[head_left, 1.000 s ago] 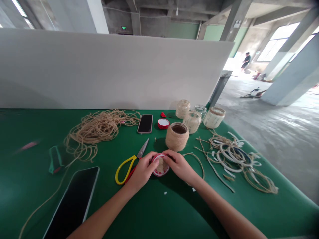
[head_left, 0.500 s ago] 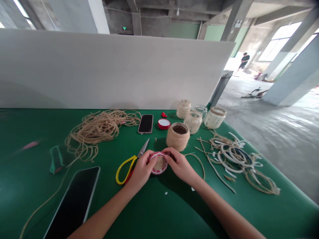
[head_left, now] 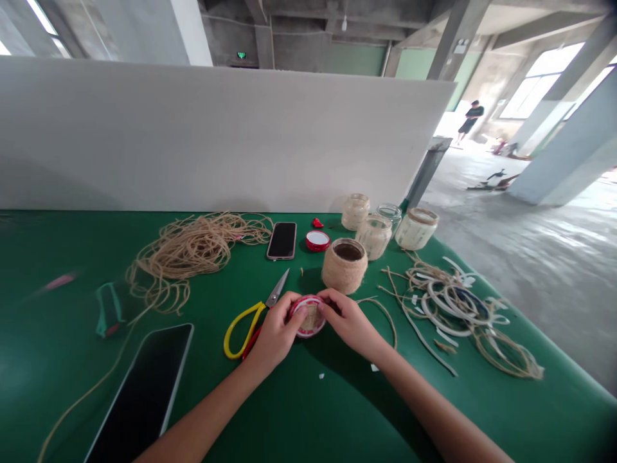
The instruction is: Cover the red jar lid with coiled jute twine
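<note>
Both forearms enter from the lower edge of the view and converge at the centre of the green desk (head_left: 424, 399). The left hand (head_left: 276, 331) and right hand (head_left: 349, 323) face each other, wrists angled inward, and bracket a red-rimmed jar lid (head_left: 308, 326).

The left fingers (head_left: 290, 307) lie pressed together and curl over the left side of the rim. The right fingers (head_left: 328, 298) are likewise closed up and bear on the right side of the rim, reaching over its top. The lid is gripped between both hands just above the desk; contact with the desk cannot be confirmed. Its flat face is turned up toward the camera, so its central axis points up, and a patch of coiled twine (head_left: 312, 317) sits on that face.

Yellow-and-red-handled scissors (head_left: 250, 325) lie just left of the left hand, blades pointing away from the person. A twine-wrapped jar (head_left: 344, 265) stands just beyond the lid. Farther back stand three more wrapped jars and a bare glass jar. A loose twine pile (head_left: 193, 254) lies to the left, a smartphone (head_left: 282, 240) lies beyond the scissors, and a tablet (head_left: 139, 392) lies at lower left.
</note>
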Tool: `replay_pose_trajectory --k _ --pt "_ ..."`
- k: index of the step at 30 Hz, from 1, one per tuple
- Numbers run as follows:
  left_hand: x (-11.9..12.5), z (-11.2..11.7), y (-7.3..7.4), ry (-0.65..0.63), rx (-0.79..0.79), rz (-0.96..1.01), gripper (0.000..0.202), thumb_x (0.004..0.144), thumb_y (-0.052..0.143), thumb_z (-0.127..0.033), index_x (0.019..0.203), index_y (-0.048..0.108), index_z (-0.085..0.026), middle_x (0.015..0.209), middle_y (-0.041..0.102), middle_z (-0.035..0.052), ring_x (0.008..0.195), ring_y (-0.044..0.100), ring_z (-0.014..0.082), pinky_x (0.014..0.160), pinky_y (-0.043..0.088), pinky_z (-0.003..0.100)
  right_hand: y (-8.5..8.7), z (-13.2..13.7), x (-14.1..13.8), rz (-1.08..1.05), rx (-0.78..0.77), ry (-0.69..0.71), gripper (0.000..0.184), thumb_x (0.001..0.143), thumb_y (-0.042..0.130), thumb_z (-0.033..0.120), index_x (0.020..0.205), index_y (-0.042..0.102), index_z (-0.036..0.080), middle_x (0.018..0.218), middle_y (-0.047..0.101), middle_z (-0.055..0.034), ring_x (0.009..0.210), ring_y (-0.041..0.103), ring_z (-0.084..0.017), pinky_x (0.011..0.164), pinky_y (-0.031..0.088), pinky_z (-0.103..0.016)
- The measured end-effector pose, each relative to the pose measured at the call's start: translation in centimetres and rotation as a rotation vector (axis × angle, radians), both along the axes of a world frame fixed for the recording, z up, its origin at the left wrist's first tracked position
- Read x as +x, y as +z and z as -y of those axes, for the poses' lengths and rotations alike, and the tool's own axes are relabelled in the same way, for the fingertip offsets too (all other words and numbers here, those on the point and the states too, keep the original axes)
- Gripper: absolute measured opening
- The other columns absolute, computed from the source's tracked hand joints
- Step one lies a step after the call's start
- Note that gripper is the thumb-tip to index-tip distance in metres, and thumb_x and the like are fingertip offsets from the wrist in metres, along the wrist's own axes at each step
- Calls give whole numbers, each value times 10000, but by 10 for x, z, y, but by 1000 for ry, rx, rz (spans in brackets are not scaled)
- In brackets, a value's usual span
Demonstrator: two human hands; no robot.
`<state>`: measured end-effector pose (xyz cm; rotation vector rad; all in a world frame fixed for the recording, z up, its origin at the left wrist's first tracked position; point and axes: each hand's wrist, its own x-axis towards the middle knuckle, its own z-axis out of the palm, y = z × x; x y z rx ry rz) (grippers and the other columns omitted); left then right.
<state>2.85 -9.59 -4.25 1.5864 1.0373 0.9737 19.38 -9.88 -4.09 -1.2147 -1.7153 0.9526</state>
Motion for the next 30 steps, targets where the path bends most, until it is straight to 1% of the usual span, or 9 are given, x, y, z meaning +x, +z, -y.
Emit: replay_pose_trajectory --k 6,10,14,16,19,23,30 --pt "-1 -1 -1 6 -70 67 221 827 477 -367 904 519 -163 777 566 11 695 540 151 604 422 233 0 -1 2 -47 -35 41 186 860 427 208 959 579 168 856 601 -24 769 541 -136 686 428 -241" --pt "0 -2 1 -9 -96 79 184 812 499 -340 875 511 -167 739 563 0 660 539 140 591 419 229 -3 -2 2 -62 -46 46 167 854 430 202 914 581 161 794 581 -12 714 522 -126 637 421 -227" --pt "0 -3 -2 -30 -139 30 174 810 492 -329 910 497 -187 689 570 -15 592 539 132 526 400 216 -1 1 0 -7 -35 87 153 849 440 210 863 584 161 748 568 -3 679 505 -122 598 404 -216" --pt "0 -3 -4 -17 -111 -18 184 814 484 -342 914 515 -191 704 581 -10 613 550 139 532 407 217 0 3 -1 12 -35 107 161 852 434 212 859 587 162 747 573 -3 677 503 -121 594 400 -215" --pt "0 -3 -6 12 -38 -70 202 822 468 -358 901 542 -188 770 602 8 696 572 157 594 434 232 1 4 -2 22 -37 101 172 854 431 219 856 592 159 750 580 -6 676 505 -123 594 398 -215" --pt "0 -4 -5 5 25 -119 225 839 444 -375 883 552 -183 769 603 12 708 575 158 614 438 236 0 3 -1 18 -38 92 178 853 436 225 874 598 156 758 589 -11 677 508 -126 591 399 -218" --pt "1 -3 -1 -10 15 -54 240 844 441 -377 899 553 -173 823 620 36 776 591 179 676 460 264 0 2 0 -1 -42 109 198 859 442 251 911 606 152 785 603 -21 694 522 -133 605 417 -226"
